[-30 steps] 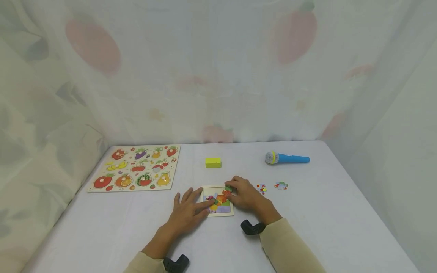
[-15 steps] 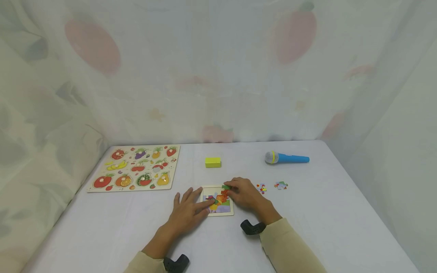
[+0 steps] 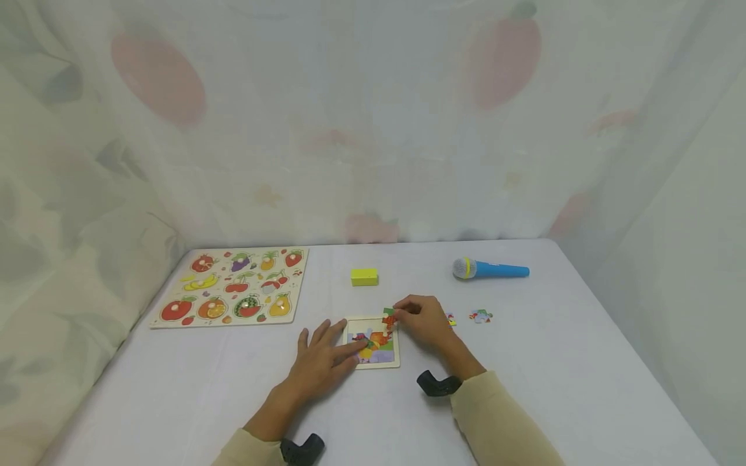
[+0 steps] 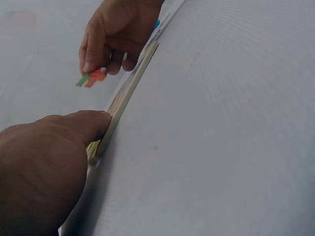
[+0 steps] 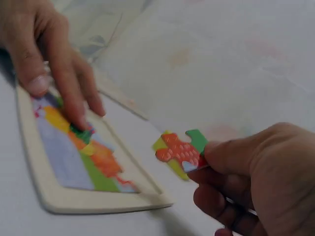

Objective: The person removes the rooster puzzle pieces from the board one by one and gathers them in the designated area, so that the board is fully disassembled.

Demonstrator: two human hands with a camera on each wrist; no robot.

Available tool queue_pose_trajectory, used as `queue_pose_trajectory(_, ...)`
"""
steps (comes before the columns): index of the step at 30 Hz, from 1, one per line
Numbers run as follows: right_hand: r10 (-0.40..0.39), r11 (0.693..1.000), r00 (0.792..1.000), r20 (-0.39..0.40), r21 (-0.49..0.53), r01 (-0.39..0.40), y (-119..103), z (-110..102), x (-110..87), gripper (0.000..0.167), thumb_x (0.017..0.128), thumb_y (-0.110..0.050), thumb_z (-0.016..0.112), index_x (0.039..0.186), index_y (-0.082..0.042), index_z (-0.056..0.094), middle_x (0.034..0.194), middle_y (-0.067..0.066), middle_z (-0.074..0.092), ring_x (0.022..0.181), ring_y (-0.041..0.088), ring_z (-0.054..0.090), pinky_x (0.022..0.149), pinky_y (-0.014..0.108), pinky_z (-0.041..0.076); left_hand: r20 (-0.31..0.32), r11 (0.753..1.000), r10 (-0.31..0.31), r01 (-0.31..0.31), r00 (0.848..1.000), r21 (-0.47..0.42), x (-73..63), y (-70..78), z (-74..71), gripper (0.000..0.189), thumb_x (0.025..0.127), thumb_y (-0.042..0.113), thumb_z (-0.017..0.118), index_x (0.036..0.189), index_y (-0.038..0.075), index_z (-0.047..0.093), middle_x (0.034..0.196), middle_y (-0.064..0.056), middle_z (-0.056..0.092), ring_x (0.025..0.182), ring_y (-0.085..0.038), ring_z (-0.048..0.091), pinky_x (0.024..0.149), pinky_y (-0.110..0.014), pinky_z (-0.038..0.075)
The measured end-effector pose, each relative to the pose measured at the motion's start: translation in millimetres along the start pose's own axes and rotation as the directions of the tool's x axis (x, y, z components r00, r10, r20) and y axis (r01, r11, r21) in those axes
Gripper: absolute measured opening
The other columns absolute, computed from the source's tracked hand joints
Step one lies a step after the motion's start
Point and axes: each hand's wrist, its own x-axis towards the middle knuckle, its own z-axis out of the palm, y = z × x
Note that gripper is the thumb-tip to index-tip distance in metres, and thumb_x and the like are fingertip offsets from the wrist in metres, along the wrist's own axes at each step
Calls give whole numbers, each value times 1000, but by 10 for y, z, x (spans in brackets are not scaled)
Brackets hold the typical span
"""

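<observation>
A small jigsaw puzzle in a pale wooden tray (image 3: 377, 366) lies on the table, its lower part filled with colourful pieces and a pale strip bare along its far side. My left hand (image 3: 319, 362) rests on the tray's left side, fingers outstretched, the index fingertip on the picture. Between thumb and fingers my right hand (image 3: 427, 321) pinches a red, green and white puzzle piece (image 5: 179, 150). That piece is raised above the tray's far right corner, apart from it in the right wrist view. The left wrist view also shows the pinched piece (image 4: 93, 77) in the air.
Right of the tray lie two loose puzzle pieces, one (image 3: 480, 316) in full view, the other (image 3: 451, 319) partly behind my right hand. Farther back are a yellow block (image 3: 364, 277) and a blue toy microphone (image 3: 495, 269). A fruit puzzle board (image 3: 230, 288) occupies the left.
My right hand has lifted the puzzle piece off the tray's far right corner and shifted it slightly right and away. The left hand has stayed on the tray.
</observation>
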Motion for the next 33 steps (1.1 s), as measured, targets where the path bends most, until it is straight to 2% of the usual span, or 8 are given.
queue_pose_trajectory(5, 147, 986, 988, -56, 89, -142, -128, -233, -31, 9, 88, -16, 72, 94, -11, 77, 91, 0, 71, 86, 17, 62, 74, 30, 51, 10, 1000, 0, 0, 1000, -5, 5, -21, 27, 36, 94, 50, 53, 129, 45, 60, 151, -4, 36, 141, -37, 19, 104, -67, 3)
queue_pose_trajectory(6, 179, 980, 982, -65, 100, -172, -137, -302, -46, 10, 88, -18, 73, 94, -11, 77, 91, 1, 71, 83, 18, 61, 69, 29, 50, 9, 1000, 0, 0, 1000, -7, 7, -20, 32, 36, 94, 50, 54, 129, 45, 60, 151, -4, 36, 141, -37, 19, 104, -67, 3)
queue_pose_trajectory(12, 267, 961, 960, -84, 97, -259, -45, -783, -134, 23, 87, -29, 74, 99, -10, 77, 95, 4, 71, 87, 23, 59, 73, 35, 49, 13, 1000, -4, 4, 1000, -3, 3, -9, 26, 35, 94, 50, 55, 128, 44, 61, 151, -5, 36, 141, -37, 20, 104, -67, 3)
queue_pose_trajectory(13, 266, 962, 960, -86, 91, -258, -15, -863, -150, 25, 87, -29, 73, 101, -8, 76, 97, 4, 71, 92, 23, 59, 79, 38, 48, 15, 1000, -6, 6, 1000, -1, 0, -7, 21, 35, 94, 50, 55, 128, 45, 61, 151, -4, 36, 141, -37, 19, 104, -67, 3)
queue_pose_trajectory(16, 256, 965, 962, -98, 85, -248, 63, -1094, -202, 30, 88, -30, 73, 104, -5, 75, 99, 6, 71, 96, 27, 60, 85, 44, 47, 16, 1000, -11, 11, 1000, -2, -4, -8, 11, 35, 94, 50, 55, 128, 45, 61, 151, -4, 37, 141, -37, 19, 104, -67, 3)
queue_pose_trajectory(21, 216, 976, 969, -120, 46, -212, 193, -1468, -293, 38, 89, -32, 71, 108, 1, 72, 102, 8, 70, 97, 22, 61, 89, 43, 46, 11, 1000, -4, 4, 1000, -7, -3, -14, 17, 35, 94, 50, 55, 128, 45, 61, 151, -4, 37, 141, -37, 19, 104, -68, 2)
queue_pose_trajectory(25, 227, 974, 968, -108, 16, -227, 287, -1743, -378, 42, 90, -33, 70, 111, 3, 70, 103, 6, 70, 96, 18, 58, 87, 43, 45, 2, 1000, 2, -2, 1000, 2, -1, -17, 26, 35, 94, 50, 55, 128, 45, 61, 150, -5, 37, 140, -38, 20, 104, -68, 3)
queue_pose_trajectory(33, 249, 961, 968, -36, -113, -251, 504, -2099, -458, 45, 91, -36, 67, 115, 3, 67, 105, 9, 67, 96, 25, 52, 77, 39, 46, -11, 1000, 4, -4, 1000, 11, 2, -8, 4, 34, 94, 49, 56, 127, 44, 62, 150, -5, 38, 140, -39, 22, 104, -68, 5)
